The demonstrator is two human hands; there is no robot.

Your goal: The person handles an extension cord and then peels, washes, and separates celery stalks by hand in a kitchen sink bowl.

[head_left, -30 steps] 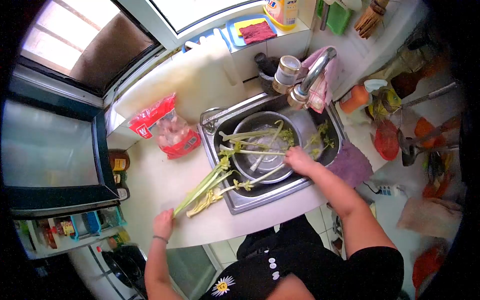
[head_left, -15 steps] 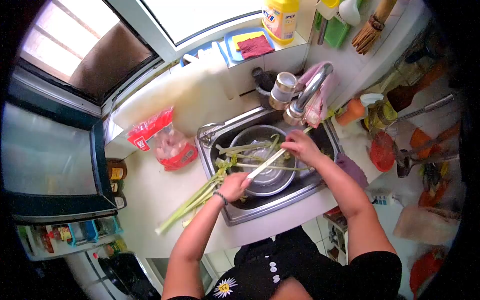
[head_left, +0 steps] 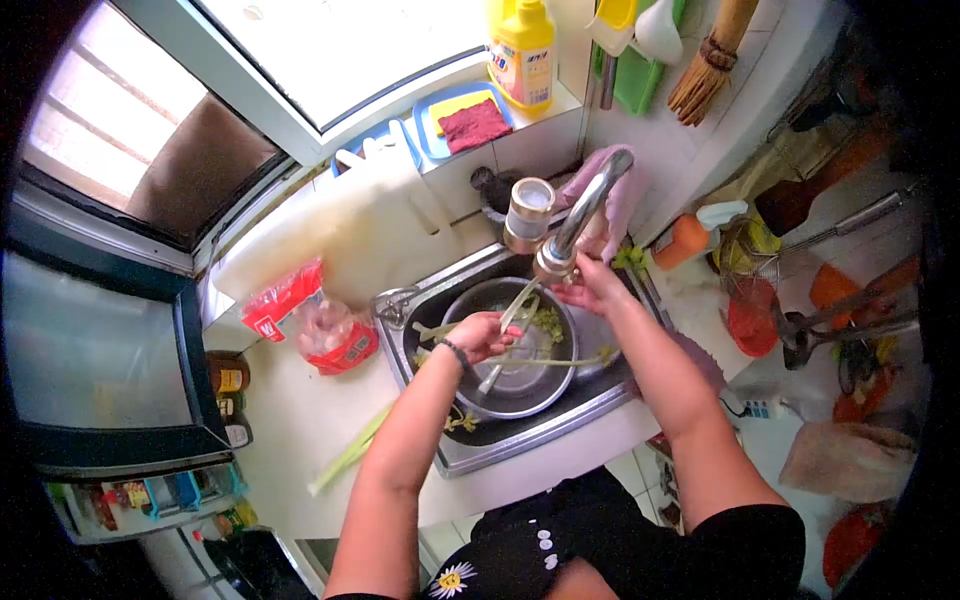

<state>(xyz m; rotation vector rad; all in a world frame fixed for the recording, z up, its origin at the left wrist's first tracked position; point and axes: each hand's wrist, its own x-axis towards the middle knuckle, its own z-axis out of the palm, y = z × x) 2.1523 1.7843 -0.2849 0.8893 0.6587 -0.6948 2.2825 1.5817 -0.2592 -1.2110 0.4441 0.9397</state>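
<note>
My left hand (head_left: 483,337) is closed round a pale green celery stalk (head_left: 517,303), over the round metal basin (head_left: 571,375) in the sink. Ends of the stalk stick out above and below the fingers. My right hand (head_left: 595,288) hangs just under the faucet (head_left: 556,262), fingers loosely apart, nothing visible in them. More celery stalks and yellowish leaves (head_left: 548,322) lie in the basin. On the counter, long celery stalks (head_left: 350,455) stick out from behind my left forearm, which hides the rest of them.
The sink rim (head_left: 500,450) surrounds the basin. A red-and-clear bag (head_left: 325,330) stands left of it on the counter. A cutting board (head_left: 320,235) leans against the wall. On the sill is a yellow bottle (head_left: 522,60). Utensils (head_left: 800,335) hang at right.
The stalk stretched between both hands is now in my left hand alone, over the basin. My right hand is apart from it, beneath the faucet. The camera view has shifted.
</note>
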